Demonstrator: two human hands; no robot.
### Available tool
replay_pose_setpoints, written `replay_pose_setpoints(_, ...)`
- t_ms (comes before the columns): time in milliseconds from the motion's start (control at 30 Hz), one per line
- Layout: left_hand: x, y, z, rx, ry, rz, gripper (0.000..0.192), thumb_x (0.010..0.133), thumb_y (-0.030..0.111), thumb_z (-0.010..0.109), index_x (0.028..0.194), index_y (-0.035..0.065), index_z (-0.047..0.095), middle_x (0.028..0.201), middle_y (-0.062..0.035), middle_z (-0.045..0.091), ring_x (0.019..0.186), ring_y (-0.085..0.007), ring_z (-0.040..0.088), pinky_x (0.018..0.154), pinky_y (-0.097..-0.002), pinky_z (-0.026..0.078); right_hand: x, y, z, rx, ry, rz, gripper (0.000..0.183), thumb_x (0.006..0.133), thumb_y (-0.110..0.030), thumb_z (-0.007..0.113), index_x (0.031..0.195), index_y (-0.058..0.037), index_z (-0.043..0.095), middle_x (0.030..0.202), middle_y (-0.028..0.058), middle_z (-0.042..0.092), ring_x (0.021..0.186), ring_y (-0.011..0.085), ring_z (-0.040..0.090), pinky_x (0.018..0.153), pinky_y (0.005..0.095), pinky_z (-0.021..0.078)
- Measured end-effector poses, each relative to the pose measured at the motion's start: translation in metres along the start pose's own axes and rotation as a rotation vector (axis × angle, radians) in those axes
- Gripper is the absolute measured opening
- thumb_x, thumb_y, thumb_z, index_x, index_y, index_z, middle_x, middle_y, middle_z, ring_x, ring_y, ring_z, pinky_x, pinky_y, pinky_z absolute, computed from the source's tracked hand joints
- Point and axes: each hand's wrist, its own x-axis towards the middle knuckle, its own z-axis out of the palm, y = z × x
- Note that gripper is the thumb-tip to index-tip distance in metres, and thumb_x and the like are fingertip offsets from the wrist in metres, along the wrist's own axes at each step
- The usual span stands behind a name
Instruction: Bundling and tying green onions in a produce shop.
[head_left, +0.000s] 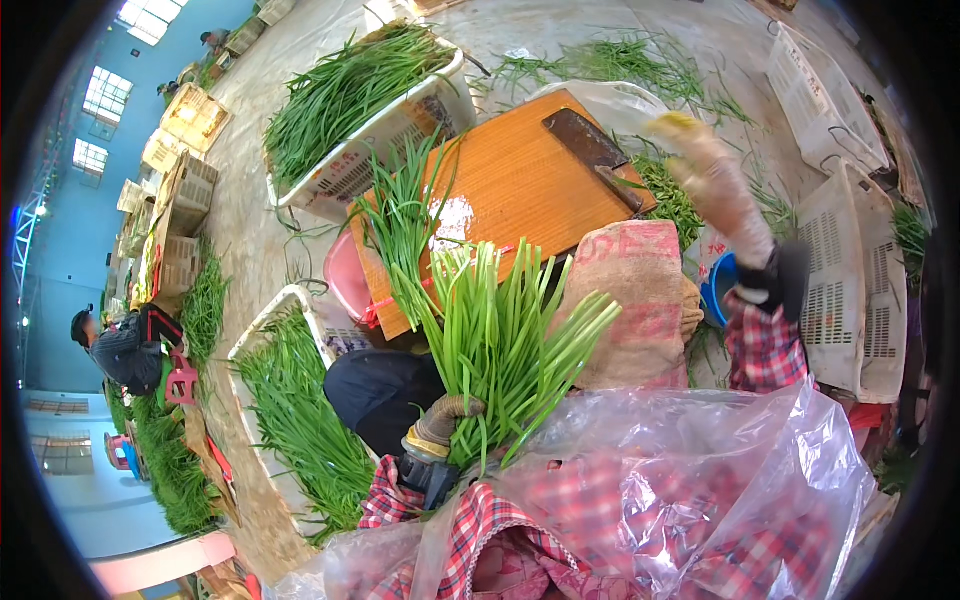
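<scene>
My left hand (441, 421), in a dirty knit glove, grips a thick bunch of garlic chives (502, 337) above my lap, pale stem ends fanned away from me. My right hand (709, 176), in a pale glove with yellow fingertips, is raised at the right and blurred by motion. Its thumb and fingers look apart, and nothing shows in them. Before me stands a brown wooden board (517, 176). A dark cleaver (585, 137) lies on its far right corner, near my right hand. More chives (401, 217) lie along the board's left edge.
Chives fill a white crate (375, 139) beyond the board and another crate (304, 300) at left. A pink basin (346, 270), burlap sack (622, 300) and blue bucket (720, 285) are close by. White crates (832, 277) stand right. A person (127, 349) sits far left.
</scene>
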Motion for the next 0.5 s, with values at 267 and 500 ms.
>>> replay_pose_setpoints(267,0.002,-0.005,-0.014,0.051,0.059,-0.028,0.065,0.074,0.009,0.063,0.133,-0.0016,0.038,0.126,-0.0209,0.051,0.11,-0.0321,0.056,0.095,-0.0443,0.047,-0.021,-0.139,0.081,-0.147,-0.406,-0.266,0.04,0.071,-0.036,0.07,0.102,-0.011,0.066,0.131,0.0171,0.044,0.129,0.0374,0.031,0.103,0.0527,0.0266)
replay_pose_setpoints(500,0.002,-0.01,-0.025,0.132,0.102,0.039,0.064,0.074,0.007,0.061,0.133,-0.0004,0.038,0.125,-0.0205,0.052,0.109,-0.0322,0.057,0.095,-0.0448,0.047,-0.037,-0.132,0.09,0.14,-0.458,-0.12,0.034,0.074,-0.032,0.068,0.097,-0.006,0.067,0.131,0.0189,0.045,0.129,0.0401,0.031,0.101,0.0571,0.0251)
